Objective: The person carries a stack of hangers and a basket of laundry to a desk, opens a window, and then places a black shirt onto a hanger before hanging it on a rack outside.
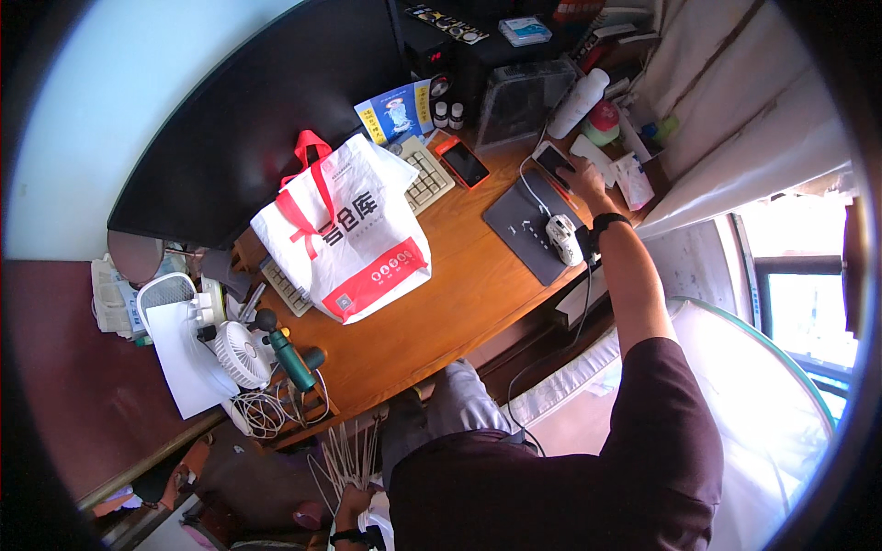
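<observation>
My right hand (584, 178) reaches across to the far right of the desk. Its fingers are bent at the edge of a dark-screened phone (552, 162), seemingly gripping it. Low in the picture, my left hand (355, 502) is closed around a bundle of thin pale wire-like rods (345, 452), which fan upward beside the desk's front edge. Something white shows just under that hand. Near my right wrist, a white computer mouse (563, 241) rests on a dark mouse pad (525, 230). A second phone in an orange case (462, 163) lies to the left of the pad.
A white and red shopping bag (367, 230) covers part of a keyboard (428, 184) on the wooden desk (450, 275). Behind stands a large black monitor (257, 110). A white fan (241, 354), green massage gun (292, 360) and coiled cables (262, 413) crowd the left end.
</observation>
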Demonstrator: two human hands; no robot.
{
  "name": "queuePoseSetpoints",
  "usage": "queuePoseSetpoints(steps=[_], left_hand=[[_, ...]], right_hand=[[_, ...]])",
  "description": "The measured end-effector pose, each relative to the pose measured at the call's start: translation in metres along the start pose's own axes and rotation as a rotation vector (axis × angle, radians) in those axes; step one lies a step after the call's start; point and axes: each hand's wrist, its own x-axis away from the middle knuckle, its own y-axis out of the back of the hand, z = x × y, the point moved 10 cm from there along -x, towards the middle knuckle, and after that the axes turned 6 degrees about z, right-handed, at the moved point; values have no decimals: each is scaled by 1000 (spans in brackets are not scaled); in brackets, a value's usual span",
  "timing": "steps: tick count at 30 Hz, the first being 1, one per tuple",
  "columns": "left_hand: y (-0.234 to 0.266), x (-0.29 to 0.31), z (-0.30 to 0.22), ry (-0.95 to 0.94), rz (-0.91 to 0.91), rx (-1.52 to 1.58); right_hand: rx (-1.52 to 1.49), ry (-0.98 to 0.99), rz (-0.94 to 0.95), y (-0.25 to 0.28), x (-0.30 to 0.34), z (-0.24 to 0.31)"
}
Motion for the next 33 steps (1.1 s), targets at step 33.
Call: queuePoseSetpoints(steps=[33], left_hand=[[7, 41, -47, -65, -32, 414]], right_hand=[[-78, 110, -87, -61, 26, 201]])
